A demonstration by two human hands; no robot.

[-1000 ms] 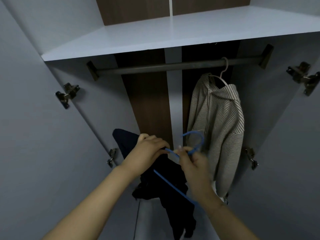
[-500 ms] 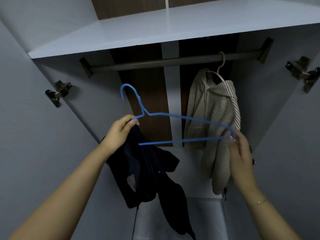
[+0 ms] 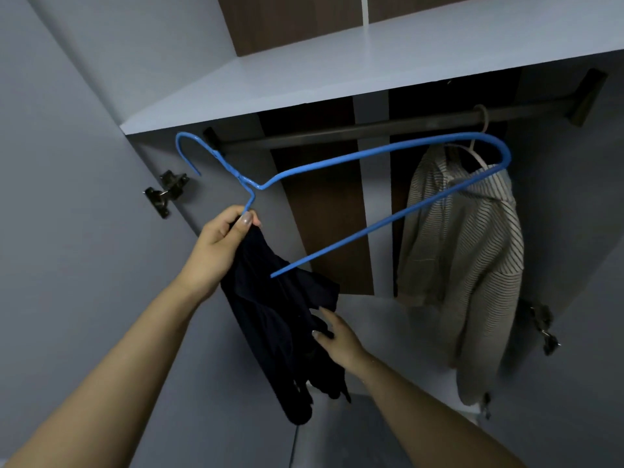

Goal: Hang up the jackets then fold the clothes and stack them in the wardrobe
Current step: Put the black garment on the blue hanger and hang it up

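**Getting the dark jacket onto the blue hanger**

Hanging from our left hand [image 3: 219, 248], the dark jacket [image 3: 280, 325] is drooping in a long bunch, its length running straight down in front of the open wardrobe. We are gripping its top edge and the neck of the blue hanger [image 3: 337, 163] together in that same fist. The hanger is lying tilted, its long axis stretching away to the right, its hook pointing up and left near the end of the rail [image 3: 371, 128]. Our right hand [image 3: 334, 336] is reaching in from below, fingers loose and touching the jacket's lower folds without closing on them. We judge it the nearer hand for spreading the cloth toward the hanger's free right shoulder. Farther right, a striped jacket [image 3: 472, 248] is already hanging on the rail, beneath the shelf [image 3: 371, 62].
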